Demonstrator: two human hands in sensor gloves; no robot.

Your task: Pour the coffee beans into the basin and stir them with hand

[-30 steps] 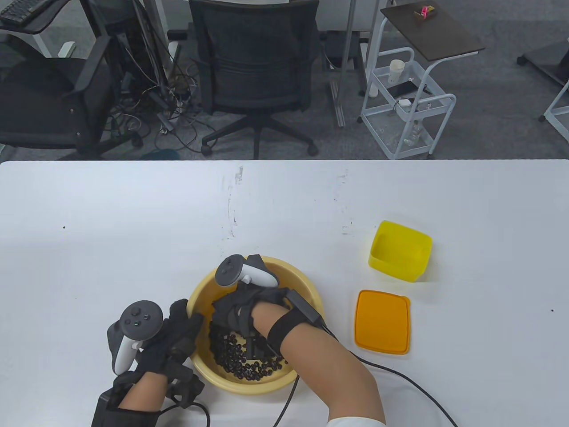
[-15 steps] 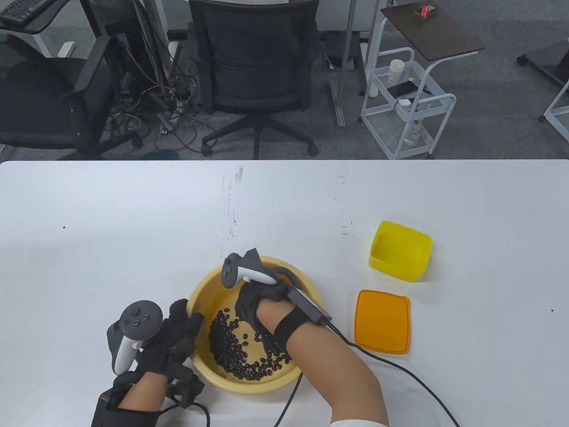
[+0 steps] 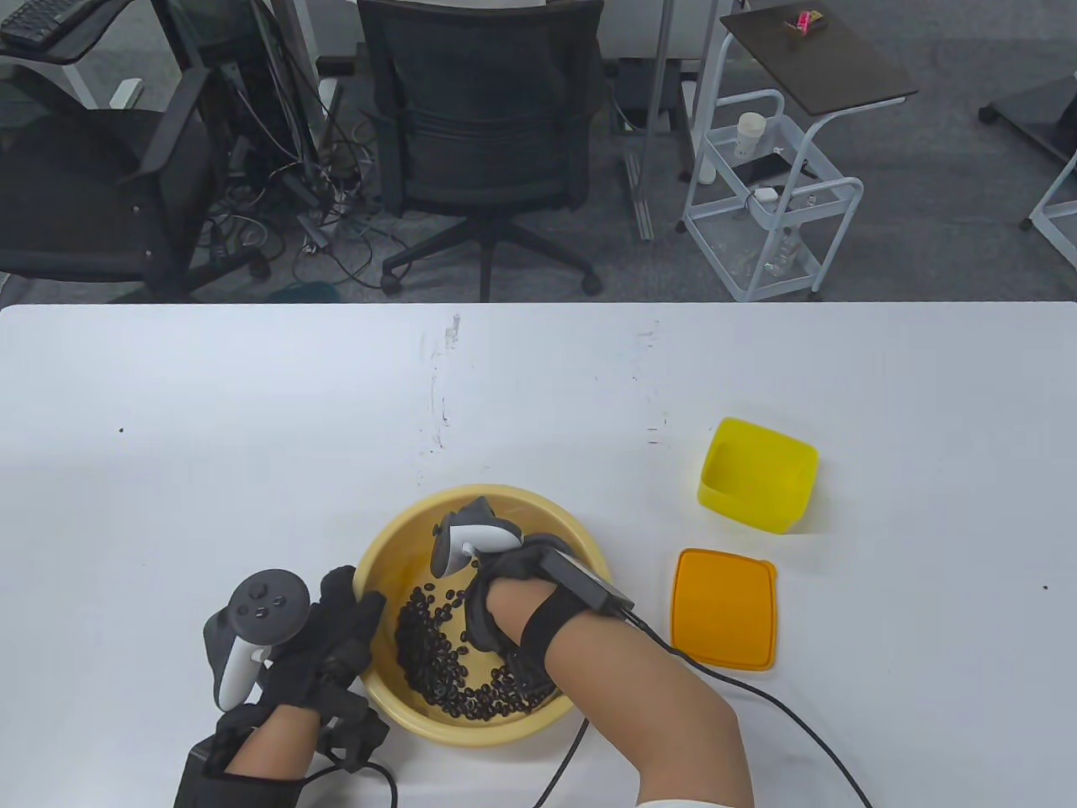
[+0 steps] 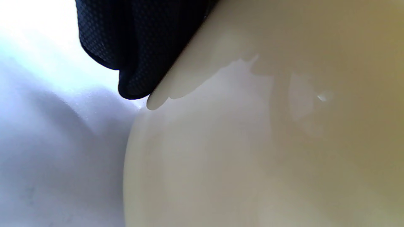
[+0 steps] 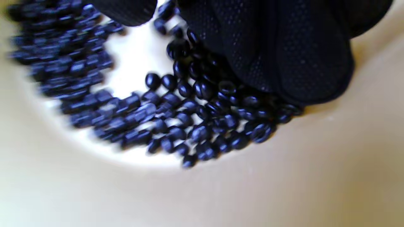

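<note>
Since the earlier frames, our gloved right hand (image 3: 496, 602) has swept nearer, fingers (image 5: 284, 63) extended, pushing dark coffee beans (image 3: 437, 648) inside the round yellow plastic basin (image 3: 580, 547); left hand (image 3: 336, 627) grips its left rim. Stirring underway.

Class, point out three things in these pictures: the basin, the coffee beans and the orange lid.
basin (image 3: 505, 498), table view, far inner rim.
coffee beans (image 3: 433, 652), table view, middle of the heap.
orange lid (image 3: 724, 608), table view, centre of its top.

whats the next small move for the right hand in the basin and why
Probably sweep the right hand left through the coffee beans: they lie heaped along the basin's near-left side, its far side bare, while the left hand steadies the rim.
</note>
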